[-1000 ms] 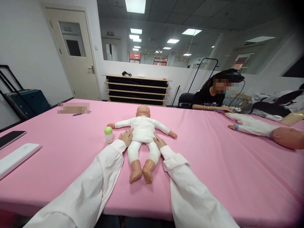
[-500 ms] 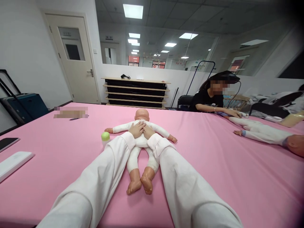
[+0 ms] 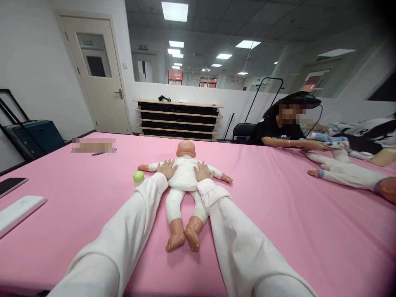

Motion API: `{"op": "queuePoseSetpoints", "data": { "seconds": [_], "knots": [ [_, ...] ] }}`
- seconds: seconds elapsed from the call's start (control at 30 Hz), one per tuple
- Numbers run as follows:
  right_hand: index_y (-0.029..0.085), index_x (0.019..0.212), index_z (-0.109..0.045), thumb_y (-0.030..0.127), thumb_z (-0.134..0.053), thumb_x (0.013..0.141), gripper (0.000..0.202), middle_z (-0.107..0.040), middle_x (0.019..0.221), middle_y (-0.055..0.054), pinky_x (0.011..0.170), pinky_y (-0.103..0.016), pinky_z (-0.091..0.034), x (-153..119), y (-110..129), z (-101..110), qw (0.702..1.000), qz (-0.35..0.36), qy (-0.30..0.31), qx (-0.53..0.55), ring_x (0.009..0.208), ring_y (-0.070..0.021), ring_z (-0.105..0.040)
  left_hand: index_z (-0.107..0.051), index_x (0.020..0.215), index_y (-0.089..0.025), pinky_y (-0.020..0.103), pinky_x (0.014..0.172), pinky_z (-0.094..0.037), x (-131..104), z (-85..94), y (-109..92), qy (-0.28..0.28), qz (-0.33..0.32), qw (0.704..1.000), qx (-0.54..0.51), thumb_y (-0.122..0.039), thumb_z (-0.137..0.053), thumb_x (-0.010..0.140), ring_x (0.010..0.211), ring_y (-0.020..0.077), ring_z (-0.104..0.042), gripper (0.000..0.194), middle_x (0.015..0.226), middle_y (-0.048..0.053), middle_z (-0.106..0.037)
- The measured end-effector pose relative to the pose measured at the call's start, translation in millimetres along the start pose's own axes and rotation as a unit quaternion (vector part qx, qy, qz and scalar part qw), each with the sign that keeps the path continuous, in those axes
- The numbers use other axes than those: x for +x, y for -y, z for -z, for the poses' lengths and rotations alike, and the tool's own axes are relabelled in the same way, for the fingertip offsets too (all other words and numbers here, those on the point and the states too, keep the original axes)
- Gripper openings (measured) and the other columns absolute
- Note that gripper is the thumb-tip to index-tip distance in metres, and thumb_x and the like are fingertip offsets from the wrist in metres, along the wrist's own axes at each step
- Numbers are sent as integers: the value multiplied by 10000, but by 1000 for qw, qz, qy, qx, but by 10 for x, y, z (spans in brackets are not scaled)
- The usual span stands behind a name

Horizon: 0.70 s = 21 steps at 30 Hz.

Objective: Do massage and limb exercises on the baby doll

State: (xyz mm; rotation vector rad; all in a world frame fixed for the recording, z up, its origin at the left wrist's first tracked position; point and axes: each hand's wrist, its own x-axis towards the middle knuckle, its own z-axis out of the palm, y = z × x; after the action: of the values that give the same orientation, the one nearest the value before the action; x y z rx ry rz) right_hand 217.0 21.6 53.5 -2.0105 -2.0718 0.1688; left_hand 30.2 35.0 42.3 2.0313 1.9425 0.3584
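A baby doll (image 3: 185, 175) with a white cloth body lies on the pink table cover (image 3: 262, 222), its head away from me, arms out to the sides and bare feet towards me. My left hand (image 3: 168, 168) rests open with spread fingers on the left side of its upper body. On the right side, my right hand (image 3: 203, 170) lies flat, fingers apart, near the doll's shoulder. Neither hand grips anything. Just left of my left sleeve stands a bottle with a light green cap (image 3: 138, 177), its lower part hidden by the sleeve.
A white flat device (image 3: 21, 212) and a dark phone (image 3: 11, 185) lie at the left edge. At the right, a person in a black shirt (image 3: 281, 132) reaches towards a second doll (image 3: 349, 175). Low shelves (image 3: 179, 119) stand behind the table.
My hands have moved apart from the middle of the doll's upper body, out to its two sides. The other person's arm has stretched further right, with patterned cloth at the hand.
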Motion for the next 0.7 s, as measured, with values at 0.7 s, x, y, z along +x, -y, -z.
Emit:
{"op": "queuePoseSetpoints", "data": {
  "seconds": [0.7],
  "knots": [
    [244,1448,-177,222,-482,786,730,-81,1519,-17,1100,-505,-160,-796,-29,-45,986,149,54,55,1401,-230,-83,-647,1083,-188,360,991,-400,-1362,67,56,140,-393,869,-265,-461,-366,904,1078,205,-572,431,1100,65,-652]
  ]
}}
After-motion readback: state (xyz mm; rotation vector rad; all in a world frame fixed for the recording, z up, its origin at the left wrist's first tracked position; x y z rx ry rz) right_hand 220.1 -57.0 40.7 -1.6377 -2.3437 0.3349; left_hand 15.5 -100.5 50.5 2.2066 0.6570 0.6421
